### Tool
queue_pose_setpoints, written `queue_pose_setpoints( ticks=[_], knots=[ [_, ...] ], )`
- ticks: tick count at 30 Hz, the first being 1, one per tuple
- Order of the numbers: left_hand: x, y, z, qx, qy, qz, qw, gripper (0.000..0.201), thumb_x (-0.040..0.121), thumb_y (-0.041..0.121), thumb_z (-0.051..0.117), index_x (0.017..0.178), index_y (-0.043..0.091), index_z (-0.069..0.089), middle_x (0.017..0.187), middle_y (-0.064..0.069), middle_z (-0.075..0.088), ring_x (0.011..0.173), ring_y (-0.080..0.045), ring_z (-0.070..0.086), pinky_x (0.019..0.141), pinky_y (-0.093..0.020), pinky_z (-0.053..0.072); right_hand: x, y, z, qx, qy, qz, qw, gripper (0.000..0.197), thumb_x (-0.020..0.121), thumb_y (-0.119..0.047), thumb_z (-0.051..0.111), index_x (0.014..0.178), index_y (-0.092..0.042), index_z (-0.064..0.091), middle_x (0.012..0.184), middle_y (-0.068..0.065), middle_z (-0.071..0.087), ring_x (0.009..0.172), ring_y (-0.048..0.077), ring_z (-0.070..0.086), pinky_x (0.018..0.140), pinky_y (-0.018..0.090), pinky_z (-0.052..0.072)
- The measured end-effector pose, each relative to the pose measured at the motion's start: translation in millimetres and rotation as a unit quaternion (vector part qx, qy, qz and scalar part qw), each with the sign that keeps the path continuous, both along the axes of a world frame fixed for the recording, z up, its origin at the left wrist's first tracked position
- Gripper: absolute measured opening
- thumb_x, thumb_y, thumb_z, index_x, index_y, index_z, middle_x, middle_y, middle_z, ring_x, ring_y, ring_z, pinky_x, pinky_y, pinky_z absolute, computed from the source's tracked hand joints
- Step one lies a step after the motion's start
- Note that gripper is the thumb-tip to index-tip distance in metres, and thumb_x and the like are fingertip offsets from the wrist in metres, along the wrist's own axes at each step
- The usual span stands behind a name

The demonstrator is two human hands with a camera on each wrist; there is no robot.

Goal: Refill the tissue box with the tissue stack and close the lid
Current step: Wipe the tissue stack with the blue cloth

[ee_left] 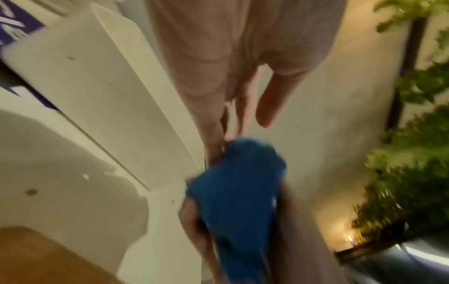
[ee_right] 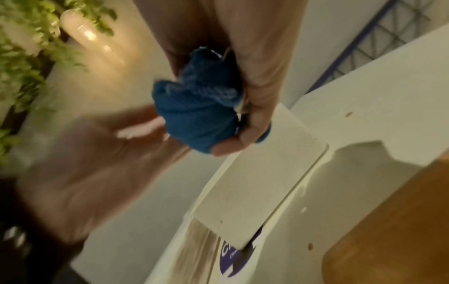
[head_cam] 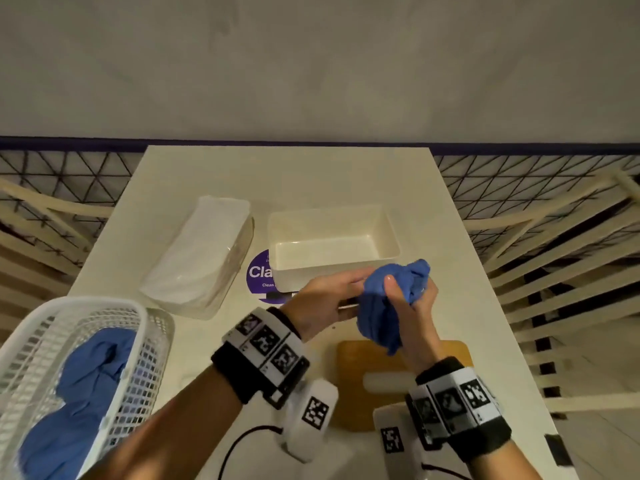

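The open white tissue box (head_cam: pixel 332 244) stands empty mid-table; its side shows in the wrist views (ee_left: pixel 97 86) (ee_right: pixel 262 173). Left of it lies the plastic-wrapped white tissue stack (head_cam: pixel 201 254). The wooden lid (head_cam: pixel 363 362) with a white slot lies flat near the front edge. Just in front of the box, above the table, my right hand (head_cam: pixel 419 306) (ee_right: pixel 257 96) grips a crumpled blue cloth (head_cam: pixel 381 306) (ee_right: pixel 199 119) (ee_left: pixel 238 192). My left hand (head_cam: pixel 346 289) (ee_left: pixel 243 96) reaches from the left with straight fingers, their tips at the cloth.
A white mesh basket (head_cam: pixel 145 341) holding more blue cloths sits at the front left corner. A purple round sticker (head_cam: pixel 258 275) lies partly under the box. Two white tagged devices (head_cam: pixel 311 417) with cables sit at the front edge. Slatted wooden furniture flanks the table.
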State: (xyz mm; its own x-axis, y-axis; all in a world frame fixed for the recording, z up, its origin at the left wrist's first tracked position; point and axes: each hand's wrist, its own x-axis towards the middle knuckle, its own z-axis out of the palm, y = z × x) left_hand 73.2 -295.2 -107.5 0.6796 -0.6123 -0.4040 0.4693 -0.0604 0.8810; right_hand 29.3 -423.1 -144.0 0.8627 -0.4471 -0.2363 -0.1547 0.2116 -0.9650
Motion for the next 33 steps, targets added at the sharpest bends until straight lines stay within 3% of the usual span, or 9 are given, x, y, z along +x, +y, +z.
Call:
queue_pose_setpoints(
  ticks=[3,7,11,14,20,22,27,30,33],
  knots=[
    [28,27,0,0.081,-0.090,0.030,0.992,0.036,0.095,0.014,0.046,0.131,0.017,0.047,0.128,-0.003,0.057,0.120,-0.015,0.052,0.107,-0.028,0.036,-1,-27,-4,-0.022,0.071,0.004,0.997,0.033,0.088,-0.023,0.059,0.111,-0.022,0.036,0.112,0.007,0.053,0.102,0.022,0.054,0.081,0.032,0.047],
    [67,39,-15,0.356,-0.328,-0.044,0.874,0.034,0.096,0.021,0.043,0.129,0.021,0.051,0.135,0.002,0.054,0.129,-0.014,0.046,0.106,-0.023,0.031,-9,-50,-9,-0.039,0.079,0.072,0.993,0.030,0.092,-0.006,0.050,0.120,-0.007,0.041,0.086,0.009,0.056,0.075,0.013,0.056,0.050,0.008,0.046],
    [77,21,-36,0.489,-0.305,-0.266,0.773,0.048,0.096,0.044,0.033,0.140,0.024,0.037,0.142,-0.005,0.047,0.129,-0.024,0.045,0.107,-0.032,0.033,-16,-57,-18,0.008,0.104,0.096,0.990,0.025,0.094,-0.009,0.047,0.118,-0.012,0.049,0.084,0.006,0.061,0.077,0.014,0.059,0.055,0.014,0.049],
    [81,8,-41,0.516,-0.309,-0.283,0.747,0.045,0.099,0.041,0.020,0.135,0.021,0.040,0.133,-0.015,0.053,0.117,-0.031,0.052,0.097,-0.033,0.038,-19,-62,-20,0.048,0.119,0.101,0.987,0.019,0.094,-0.014,0.047,0.113,-0.014,0.051,0.089,0.002,0.060,0.082,0.019,0.059,0.063,0.023,0.046],
    [89,1,-15,0.466,-0.265,-0.128,0.834,0.043,0.101,0.032,0.023,0.124,0.007,0.050,0.131,-0.020,0.054,0.118,-0.031,0.050,0.095,-0.031,0.036,-17,-61,-10,-0.031,0.081,0.128,0.988,0.042,0.067,-0.012,0.078,0.100,-0.008,0.052,0.094,0.014,0.060,0.080,0.020,0.063,0.068,0.030,0.051],
    [84,2,-2,0.414,-0.225,-0.023,0.882,0.043,0.101,0.028,0.026,0.133,0.006,0.046,0.142,-0.016,0.045,0.130,-0.028,0.042,0.100,-0.028,0.031,-13,-54,-5,-0.052,0.063,0.120,0.989,0.054,0.070,0.000,0.075,0.110,-0.009,0.039,0.106,0.021,0.054,0.090,0.029,0.059,0.072,0.035,0.051],
    [45,5,19,0.159,-0.021,0.240,0.957,0.044,0.100,0.023,0.034,0.142,0.010,0.033,0.147,-0.004,0.039,0.139,-0.020,0.032,0.112,-0.028,0.025,-10,-26,11,-0.125,-0.060,0.179,0.974,0.045,0.083,0.007,0.059,0.092,-0.027,0.031,0.092,0.005,0.046,0.068,0.010,0.056,0.062,0.015,0.047],
    [25,12,18,0.017,0.093,0.279,0.956,0.026,0.100,0.028,0.035,0.114,0.021,0.056,0.110,0.002,0.070,0.107,-0.021,0.062,0.102,-0.040,0.042,-15,-11,22,-0.225,-0.162,0.158,0.948,0.030,0.081,-0.001,0.064,0.096,-0.019,0.045,0.091,0.006,0.048,0.076,0.023,0.056,0.069,0.006,0.043],
    [14,21,15,-0.017,0.122,0.270,0.955,0.043,0.099,0.042,0.028,0.103,0.016,0.061,0.080,-0.004,0.076,0.071,-0.019,0.072,0.075,-0.036,0.050,-18,-9,26,-0.497,-0.203,0.110,0.836,0.037,0.075,-0.030,0.061,0.109,-0.015,0.055,0.125,-0.007,0.033,0.101,0.033,0.055,0.093,0.005,0.037]
  ],
)
